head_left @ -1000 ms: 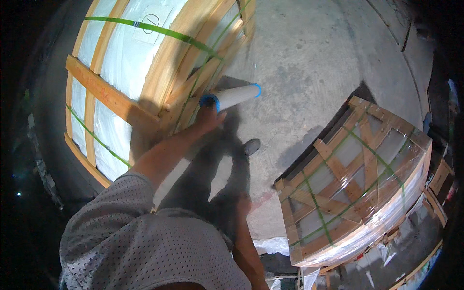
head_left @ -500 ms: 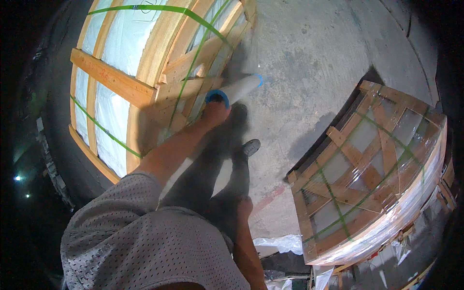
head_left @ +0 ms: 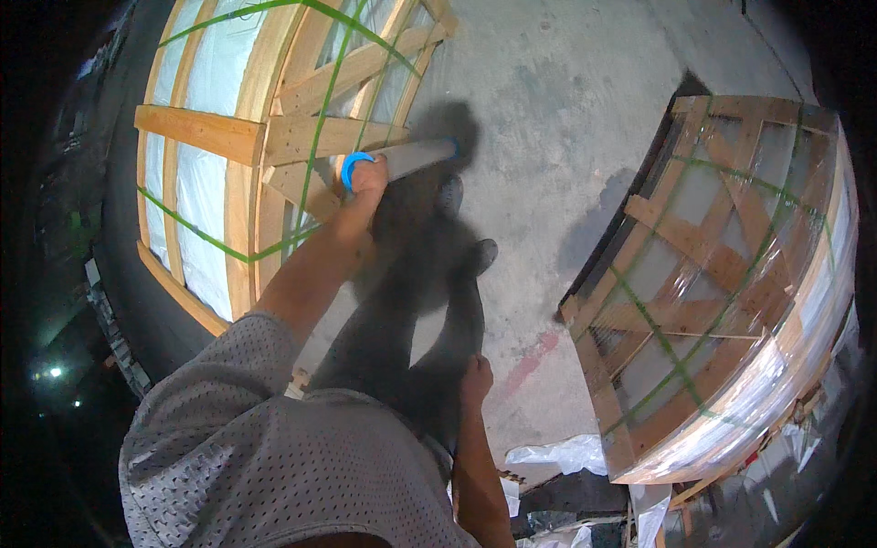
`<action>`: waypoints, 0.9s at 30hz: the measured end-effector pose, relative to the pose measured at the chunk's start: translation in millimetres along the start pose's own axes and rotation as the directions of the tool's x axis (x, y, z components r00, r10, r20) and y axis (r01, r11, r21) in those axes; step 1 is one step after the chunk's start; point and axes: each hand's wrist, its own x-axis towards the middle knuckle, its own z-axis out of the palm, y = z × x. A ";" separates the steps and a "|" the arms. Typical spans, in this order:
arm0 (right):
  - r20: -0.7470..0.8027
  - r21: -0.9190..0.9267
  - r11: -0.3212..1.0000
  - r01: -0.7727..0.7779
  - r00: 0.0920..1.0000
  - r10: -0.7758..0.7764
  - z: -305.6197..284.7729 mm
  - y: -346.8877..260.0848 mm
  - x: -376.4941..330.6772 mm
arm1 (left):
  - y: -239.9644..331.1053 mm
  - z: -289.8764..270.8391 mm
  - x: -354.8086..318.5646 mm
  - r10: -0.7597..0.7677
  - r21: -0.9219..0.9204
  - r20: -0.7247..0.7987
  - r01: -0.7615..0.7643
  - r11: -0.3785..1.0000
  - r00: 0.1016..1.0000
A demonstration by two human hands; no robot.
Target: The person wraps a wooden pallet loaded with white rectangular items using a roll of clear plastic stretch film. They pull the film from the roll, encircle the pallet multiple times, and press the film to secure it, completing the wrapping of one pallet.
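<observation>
A long roll of clear stretch film [head_left: 413,161] with blue end rims slants across in front of the left wooden crate [head_left: 203,135]. My left hand [head_left: 368,175] is closed on its near end, just beside the blue rim [head_left: 351,170]. The far end of the roll points away over the concrete floor. That crate holds white-wrapped contents and has green straps around it. Beside my right thigh hangs my right hand [head_left: 476,378], its fingers curled in and nothing showing in them.
To the right lies a second wooden crate [head_left: 676,315], green-strapped and wrapped in clear film. Bare concrete floor [head_left: 539,183] runs between the two crates. Crumpled white sheeting [head_left: 559,453] lies near the lower right. My shoes [head_left: 487,256] stand on the floor close to the left crate.
My left hand and the film roll have shifted left, against the left crate's side in the view. The whole view has turned slightly. My right hand stays by my thigh.
</observation>
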 end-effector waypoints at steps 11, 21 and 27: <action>0.015 0.096 0.995 -0.032 0.999 0.031 -7.6 47.0 9.8 | -30.1 -51.4 -117.0 0.685 0.203 0.364 -0.772 0.602 0.631; 0.336 0.603 0.776 -0.183 0.941 -0.039 103.1 -103.0 152.8 | -38.8 -52.3 -135.0 0.623 0.338 0.729 -0.941 0.035 0.284; 0.555 0.287 0.829 -0.480 0.789 0.264 177.8 -234.7 253.2 | -61.4 -59.1 -120.5 0.926 0.087 0.356 -0.991 0.102 0.127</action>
